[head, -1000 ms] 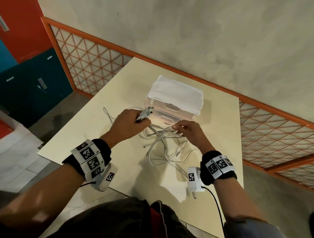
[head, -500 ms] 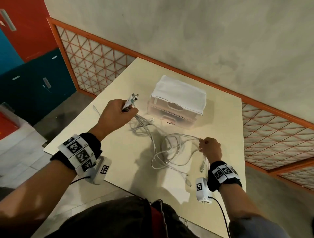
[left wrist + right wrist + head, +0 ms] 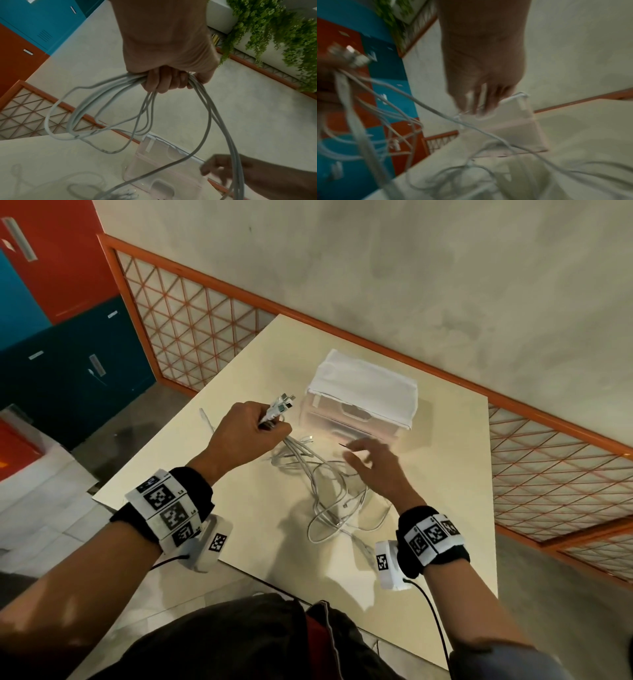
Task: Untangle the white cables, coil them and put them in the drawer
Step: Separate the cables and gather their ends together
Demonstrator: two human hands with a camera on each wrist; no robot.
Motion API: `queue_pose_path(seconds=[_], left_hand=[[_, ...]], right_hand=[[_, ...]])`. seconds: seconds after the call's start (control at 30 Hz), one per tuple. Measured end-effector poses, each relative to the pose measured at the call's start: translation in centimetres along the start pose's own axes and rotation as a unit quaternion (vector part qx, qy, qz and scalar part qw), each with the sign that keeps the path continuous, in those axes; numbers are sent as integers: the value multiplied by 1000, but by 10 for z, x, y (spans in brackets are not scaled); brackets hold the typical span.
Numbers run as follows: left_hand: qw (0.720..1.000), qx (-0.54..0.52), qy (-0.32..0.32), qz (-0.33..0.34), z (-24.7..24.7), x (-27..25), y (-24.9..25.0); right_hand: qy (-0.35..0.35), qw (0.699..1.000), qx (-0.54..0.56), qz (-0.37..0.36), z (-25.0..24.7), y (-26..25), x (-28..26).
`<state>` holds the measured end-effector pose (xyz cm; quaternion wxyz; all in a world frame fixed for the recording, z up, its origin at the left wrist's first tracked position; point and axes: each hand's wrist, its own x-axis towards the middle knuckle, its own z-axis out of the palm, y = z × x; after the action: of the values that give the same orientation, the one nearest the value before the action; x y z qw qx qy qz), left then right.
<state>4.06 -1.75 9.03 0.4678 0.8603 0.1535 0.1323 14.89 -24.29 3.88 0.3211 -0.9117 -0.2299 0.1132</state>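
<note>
My left hand (image 3: 255, 428) grips a bundle of white cables (image 3: 318, 494) near their plug ends (image 3: 282, 405), which stick up out of the fist. In the left wrist view the fingers (image 3: 163, 81) curl round several strands (image 3: 106, 108) that hang in loops to the table. The loose tangle lies on the cream table (image 3: 260, 518) between both hands. My right hand (image 3: 368, 460) hovers open over the tangle, fingers spread, blurred by motion, holding nothing; the right wrist view shows its fingers (image 3: 476, 100) straight. A small translucent drawer unit (image 3: 359, 409) with a white cloth on top stands just beyond, drawers closed.
An orange lattice railing (image 3: 191, 316) runs behind the table along a concrete wall. Blue and red lockers (image 3: 68, 337) stand at the left. Green hanging plants (image 3: 274, 33) show in the left wrist view. The table's near edge is close to my body.
My right hand has let go of the cable loop it held out to the right and swung back left over the tangle, fingers open. The left hand keeps its grip on the plug ends.
</note>
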Motion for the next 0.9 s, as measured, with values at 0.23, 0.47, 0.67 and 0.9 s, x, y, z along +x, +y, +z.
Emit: queue_pose_path(seconds=[0.23,0.47,0.67,0.9], left_hand=[[999,32,29,8,-9,-4,-6],[993,15,109,47,-16,-8,-8],[987,49,152,0,-14,-4,-18],[978,104,134,-122,-13,12,-44]], right_hand=[[-244,957,148,-60,48,-33,-10],[-119,983,-46,-133,60,11,6],[-65,994,-45,-81,38,29,18],[-84,974,201,-56,-43,-28,19]])
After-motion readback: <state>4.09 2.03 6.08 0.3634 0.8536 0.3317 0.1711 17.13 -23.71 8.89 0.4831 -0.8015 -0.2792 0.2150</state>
